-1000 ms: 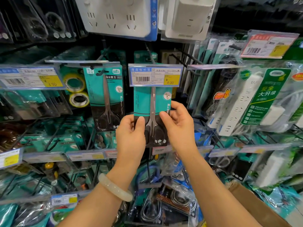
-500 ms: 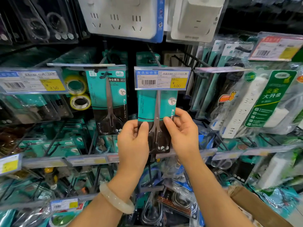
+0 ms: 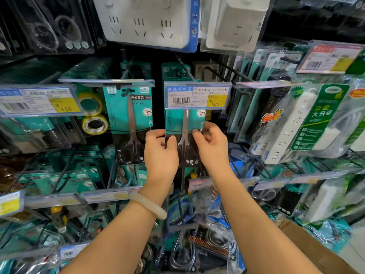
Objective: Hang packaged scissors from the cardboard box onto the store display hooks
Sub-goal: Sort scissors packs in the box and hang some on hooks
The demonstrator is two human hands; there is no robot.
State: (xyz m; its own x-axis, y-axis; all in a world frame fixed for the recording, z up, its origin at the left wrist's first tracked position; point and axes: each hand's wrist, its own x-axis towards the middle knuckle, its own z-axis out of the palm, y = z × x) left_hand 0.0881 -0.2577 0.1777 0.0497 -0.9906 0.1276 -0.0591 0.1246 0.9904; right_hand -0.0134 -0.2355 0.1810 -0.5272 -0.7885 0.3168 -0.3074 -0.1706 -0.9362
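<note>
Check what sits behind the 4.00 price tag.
The top of the scissors pack held by both hands, left and right, runs up behind the tag. Its hang hole and the hook tip are covered.

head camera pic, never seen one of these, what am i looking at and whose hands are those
No machine here: the camera sits on a person's head, looking forward and down at their own bare hands in front of a shop display. The left hand and right hand pinch the two sides of a teal scissors pack, held up under the 4.00 price tag. Another scissors pack hangs beside it, power strips to the right. A cardboard box corner shows bottom right.
</note>
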